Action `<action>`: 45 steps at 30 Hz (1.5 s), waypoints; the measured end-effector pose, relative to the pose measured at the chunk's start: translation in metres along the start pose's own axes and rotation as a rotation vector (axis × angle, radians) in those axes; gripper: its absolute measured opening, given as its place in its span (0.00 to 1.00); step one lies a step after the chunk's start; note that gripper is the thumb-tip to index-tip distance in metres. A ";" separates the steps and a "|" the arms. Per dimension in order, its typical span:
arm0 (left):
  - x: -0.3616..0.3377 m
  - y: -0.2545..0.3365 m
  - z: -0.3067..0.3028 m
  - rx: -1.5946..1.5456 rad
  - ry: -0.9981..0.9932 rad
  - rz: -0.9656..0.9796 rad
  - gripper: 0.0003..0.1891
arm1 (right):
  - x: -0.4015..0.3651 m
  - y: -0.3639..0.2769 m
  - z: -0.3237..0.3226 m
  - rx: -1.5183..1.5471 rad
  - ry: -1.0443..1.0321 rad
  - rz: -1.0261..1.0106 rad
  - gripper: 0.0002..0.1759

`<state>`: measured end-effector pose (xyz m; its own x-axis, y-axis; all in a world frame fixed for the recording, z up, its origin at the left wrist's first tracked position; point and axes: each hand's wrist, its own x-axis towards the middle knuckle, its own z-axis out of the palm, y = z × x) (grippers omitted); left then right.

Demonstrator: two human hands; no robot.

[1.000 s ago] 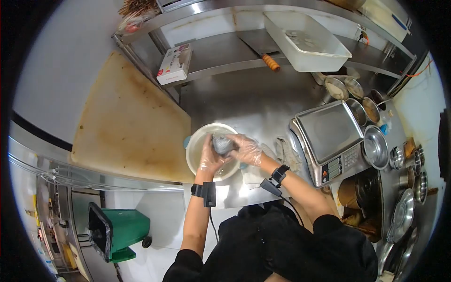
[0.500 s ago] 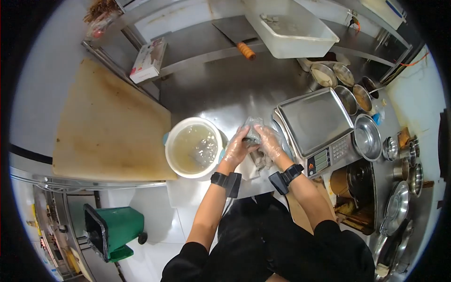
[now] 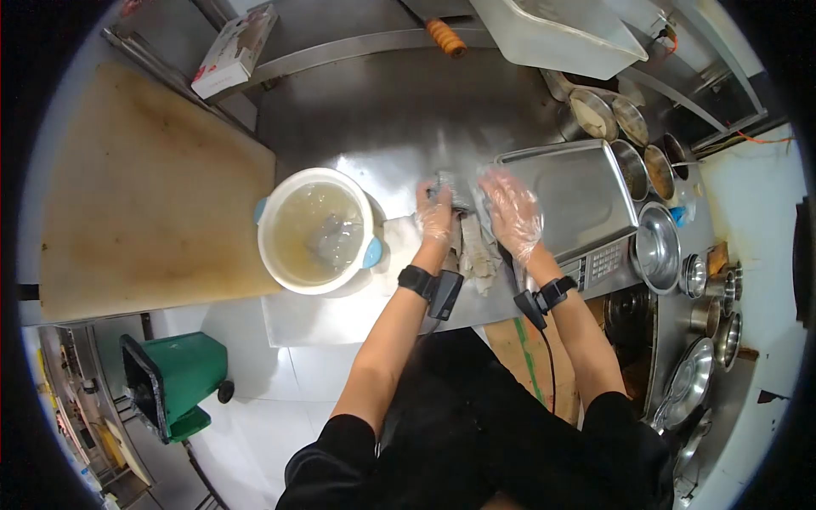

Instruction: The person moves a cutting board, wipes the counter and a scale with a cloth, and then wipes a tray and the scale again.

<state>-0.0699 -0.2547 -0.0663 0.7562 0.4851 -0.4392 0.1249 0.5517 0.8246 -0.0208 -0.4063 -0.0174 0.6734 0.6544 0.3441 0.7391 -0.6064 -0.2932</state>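
Note:
A thin clear plastic glove covers my left hand [image 3: 434,212], whose fingers close round the near-left side of a grey, finely ridged bundle [image 3: 453,189] on the steel table. My right hand [image 3: 513,211], gloved too and a little blurred, is apart from the bundle, fingers spread and holding nothing, over the left edge of the scale [image 3: 578,191]. Between my wrists lie limp grey-beige strips [image 3: 478,255]; I cannot make out what they are. To the left stands a white tub [image 3: 268,246] with pale blue handles, holding cloudy water and something translucent.
A large cutting board [image 3: 153,195] leans at the left. On the shelf are a box [image 3: 235,51], a wooden-handled blade [image 3: 446,38] and a white bin [image 3: 569,47]. Several metal bowls [image 3: 659,246] line the right side. A green trash bin [image 3: 191,374] stands on the floor.
Both hands held the grey bundle together before; my right hand has let go and moved right, opening out. The bundle is lower, on the table, with my left hand on it. The view has shifted.

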 end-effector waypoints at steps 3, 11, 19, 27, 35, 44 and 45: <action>0.021 -0.043 0.021 0.258 0.069 0.264 0.22 | 0.025 0.019 0.001 -0.174 0.009 -0.045 0.33; -0.024 -0.081 0.070 0.378 0.003 0.427 0.26 | 0.038 0.057 0.034 -0.195 -0.173 0.051 0.35; 0.039 -0.088 0.082 0.379 0.203 0.559 0.21 | 0.034 0.060 0.038 -0.157 -0.124 -0.026 0.31; 0.007 -0.080 0.051 0.639 0.193 0.586 0.18 | 0.036 0.057 0.038 -0.098 -0.111 -0.009 0.30; -0.061 -0.110 0.026 1.205 0.036 0.883 0.08 | 0.033 0.050 0.026 -0.105 -0.182 0.030 0.32; 0.056 -0.028 0.026 1.094 0.304 0.433 0.15 | -0.028 0.027 0.010 -0.129 -0.156 0.061 0.38; 0.054 -0.030 0.029 1.095 0.304 0.430 0.15 | -0.030 0.027 0.012 -0.130 -0.140 0.095 0.38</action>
<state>-0.0138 -0.2645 -0.1043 0.7063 0.7079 0.0000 0.4885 -0.4873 0.7238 -0.0205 -0.4369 -0.0459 0.7423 0.6424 0.1907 0.6700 -0.7155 -0.1977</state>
